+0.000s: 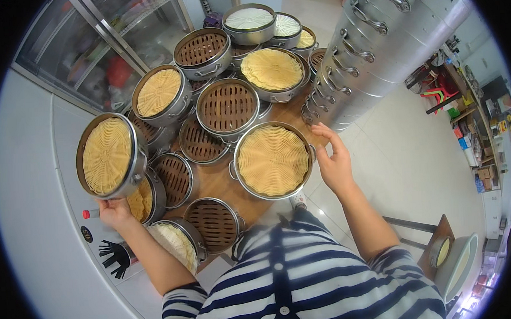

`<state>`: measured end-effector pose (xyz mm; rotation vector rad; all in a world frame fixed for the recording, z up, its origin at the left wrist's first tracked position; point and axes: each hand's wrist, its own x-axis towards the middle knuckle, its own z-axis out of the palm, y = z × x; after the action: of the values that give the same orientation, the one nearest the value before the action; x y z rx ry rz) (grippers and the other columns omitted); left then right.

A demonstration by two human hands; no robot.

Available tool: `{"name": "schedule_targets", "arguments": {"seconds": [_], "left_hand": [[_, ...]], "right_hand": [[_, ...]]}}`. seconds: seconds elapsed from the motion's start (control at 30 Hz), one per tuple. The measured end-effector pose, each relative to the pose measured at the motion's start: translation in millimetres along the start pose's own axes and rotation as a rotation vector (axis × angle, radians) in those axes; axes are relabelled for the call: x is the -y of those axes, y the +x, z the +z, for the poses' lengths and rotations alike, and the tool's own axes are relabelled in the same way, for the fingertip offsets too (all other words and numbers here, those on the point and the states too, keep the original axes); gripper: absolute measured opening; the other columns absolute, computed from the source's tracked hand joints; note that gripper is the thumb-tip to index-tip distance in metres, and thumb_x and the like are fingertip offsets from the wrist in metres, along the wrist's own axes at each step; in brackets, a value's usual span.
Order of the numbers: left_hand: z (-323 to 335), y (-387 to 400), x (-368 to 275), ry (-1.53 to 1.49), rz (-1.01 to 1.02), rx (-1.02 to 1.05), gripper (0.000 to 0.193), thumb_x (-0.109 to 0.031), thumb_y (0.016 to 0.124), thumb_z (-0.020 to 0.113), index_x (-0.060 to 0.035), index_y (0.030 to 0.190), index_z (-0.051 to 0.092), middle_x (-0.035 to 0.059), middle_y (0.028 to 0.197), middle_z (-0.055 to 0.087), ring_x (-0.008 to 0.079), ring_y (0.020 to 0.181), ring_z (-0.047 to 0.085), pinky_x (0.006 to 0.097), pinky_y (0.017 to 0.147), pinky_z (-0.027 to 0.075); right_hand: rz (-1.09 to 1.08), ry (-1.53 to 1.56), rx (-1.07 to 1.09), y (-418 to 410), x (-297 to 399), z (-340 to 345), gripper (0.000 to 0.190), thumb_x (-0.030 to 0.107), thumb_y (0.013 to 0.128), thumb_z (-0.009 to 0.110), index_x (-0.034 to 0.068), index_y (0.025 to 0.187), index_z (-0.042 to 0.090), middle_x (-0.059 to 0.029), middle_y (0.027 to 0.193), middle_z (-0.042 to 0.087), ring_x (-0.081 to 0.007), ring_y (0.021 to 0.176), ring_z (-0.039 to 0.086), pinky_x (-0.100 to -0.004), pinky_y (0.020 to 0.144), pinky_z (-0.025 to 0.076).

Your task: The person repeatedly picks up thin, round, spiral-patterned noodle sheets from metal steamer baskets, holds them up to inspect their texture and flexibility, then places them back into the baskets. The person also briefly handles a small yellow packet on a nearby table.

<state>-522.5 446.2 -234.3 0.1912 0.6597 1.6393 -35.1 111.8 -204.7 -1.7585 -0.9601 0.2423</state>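
At the left, my left hand (113,212) is against the near lower edge of a metal steamer tier (140,175) lined with a yellow woven mat (107,155). Its fingers are partly hidden by the tier. My right hand (336,162) has its fingers apart and holds nothing. It is beside the right loop handle (312,152) of another round tier, where a yellow woven mat (274,161) covers the base. Both tiers are among many others on a wooden table (222,182). Several show bare brown slatted bases (227,105).
A tall stack of metal steamer tiers (375,60) with protruding handles rises at the right. Behind the table at the left is a glass-door cabinet (147,31). A red-capped bottle (91,214) and a black fringed thing (114,257) are near my left forearm. Shelves (472,128) line the far right.
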Motion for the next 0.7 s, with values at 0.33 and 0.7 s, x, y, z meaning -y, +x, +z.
{"name": "schedule_targets", "arguments": {"seconds": [0.33,0.7], "left_hand": [[114.3,-212.4,156.7,0.261,-0.515,0.2,0.041,-0.011,0.096,0.041,0.0159,0.125,0.054,0.0306,0.127,0.06,0.0387,0.112,0.064,0.0483,0.1,0.053],[86.4,-308.1,150.0,0.625,-0.894,0.459,0.01,-0.018,0.105,0.051,-0.0101,0.102,0.056,0.0075,0.116,0.065,0.0256,0.117,0.062,0.048,0.098,0.052]], "right_hand": [[0.329,0.884,0.49,29.9,65.8,-9.0,0.075,0.041,0.098,0.064,0.004,0.155,0.032,-0.0128,0.149,0.046,-0.0227,0.137,0.042,-0.0363,0.113,0.035],[0.646,0.814,0.635,94.7,15.4,-16.5,0.067,-0.005,0.068,0.047,-0.007,0.134,0.058,-0.0157,0.114,0.068,-0.0214,0.093,0.069,-0.0311,0.082,0.058]]}}
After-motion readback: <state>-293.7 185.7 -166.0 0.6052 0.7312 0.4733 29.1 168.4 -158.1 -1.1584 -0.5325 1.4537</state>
